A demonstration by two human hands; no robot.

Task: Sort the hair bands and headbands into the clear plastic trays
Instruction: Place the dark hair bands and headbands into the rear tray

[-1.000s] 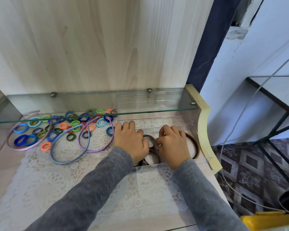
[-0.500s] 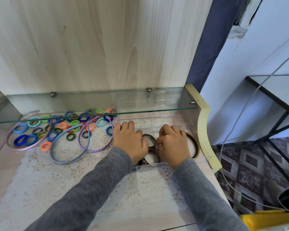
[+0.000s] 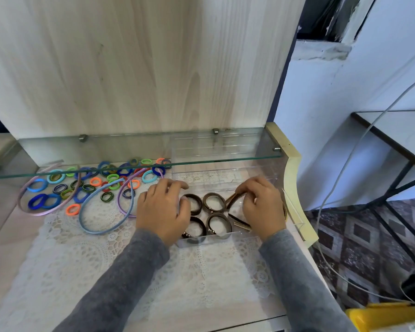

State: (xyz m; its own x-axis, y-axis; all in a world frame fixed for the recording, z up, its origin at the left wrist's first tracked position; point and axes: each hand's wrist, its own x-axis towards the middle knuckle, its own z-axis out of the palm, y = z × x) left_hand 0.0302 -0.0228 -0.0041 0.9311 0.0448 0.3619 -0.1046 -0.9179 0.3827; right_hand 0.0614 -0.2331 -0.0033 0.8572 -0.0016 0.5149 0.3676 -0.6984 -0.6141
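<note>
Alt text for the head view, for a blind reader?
The left hand and right hand reach into a clear plastic tray holding four brown hair bands, the right gripping a brown headband. Colourful hair bands and pastel headbands lie on lace to its left.

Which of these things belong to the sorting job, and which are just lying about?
Job: coloured hair bands, blue headband, brown bands, clear tray, left hand, right hand gripping brown headband.
Lying about: glass shelf, lace cloth, grey cable, yellow object.
</note>
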